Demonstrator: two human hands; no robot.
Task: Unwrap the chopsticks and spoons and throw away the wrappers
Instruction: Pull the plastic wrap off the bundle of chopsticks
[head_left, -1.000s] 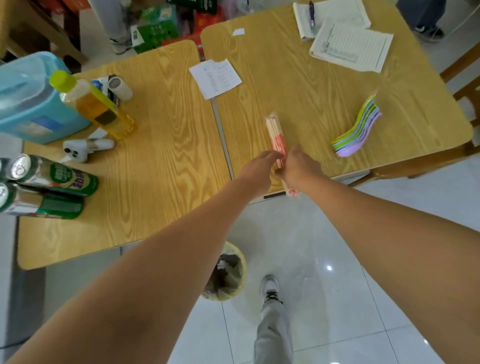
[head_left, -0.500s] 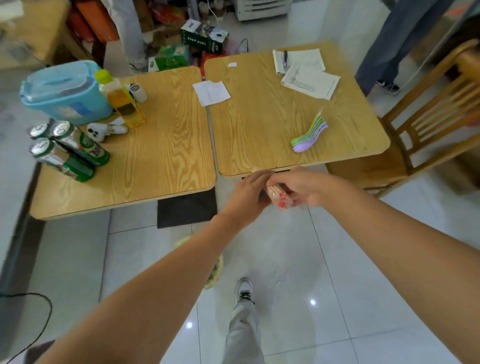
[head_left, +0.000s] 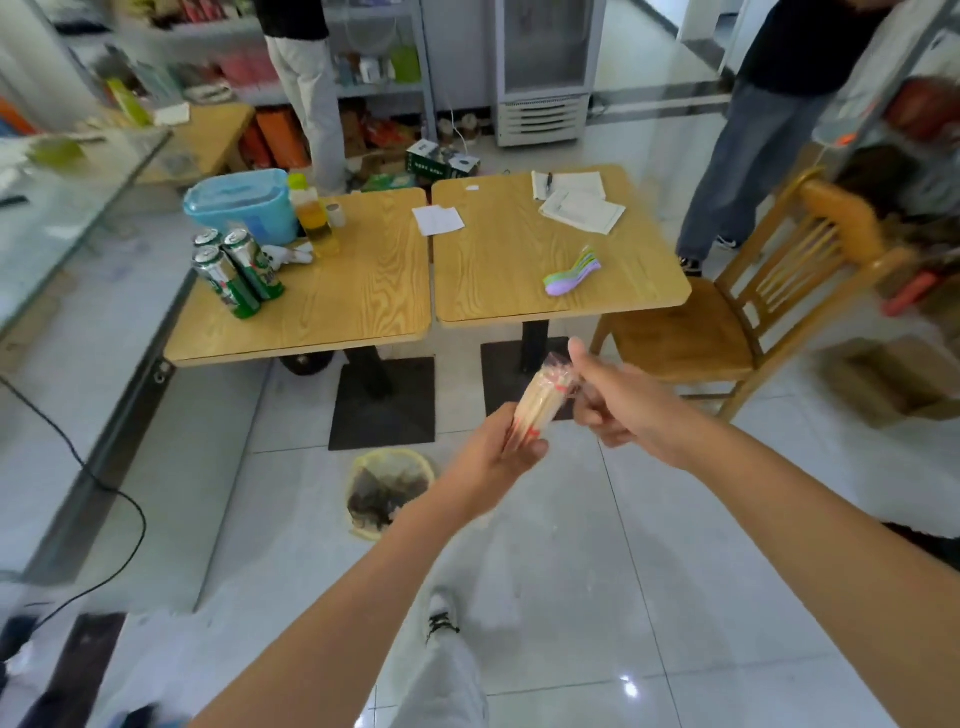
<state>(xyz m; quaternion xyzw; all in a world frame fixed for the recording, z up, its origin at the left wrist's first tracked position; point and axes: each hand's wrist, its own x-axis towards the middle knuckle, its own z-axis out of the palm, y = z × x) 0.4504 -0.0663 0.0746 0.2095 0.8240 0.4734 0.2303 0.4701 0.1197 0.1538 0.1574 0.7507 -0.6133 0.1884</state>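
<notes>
Holding the chopstick pack (head_left: 537, 405) in the air, off the tables and above the floor, long axis slanting from lower left up to upper right. Gripping the lower end in the left hand (head_left: 498, 457), fingers wrapped round it; pinching the upper, wrapper-tipped end with the right hand (head_left: 618, 402) (thumb raised). Hovering just right of the bin (head_left: 387, 491). Leaving the spoons (head_left: 571, 271) on the right table (head_left: 498, 291), wrapping not discernible.

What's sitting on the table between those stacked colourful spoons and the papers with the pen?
Nothing: in the head view, bare wood runs from the spoons up to the papers on the right table.
</notes>
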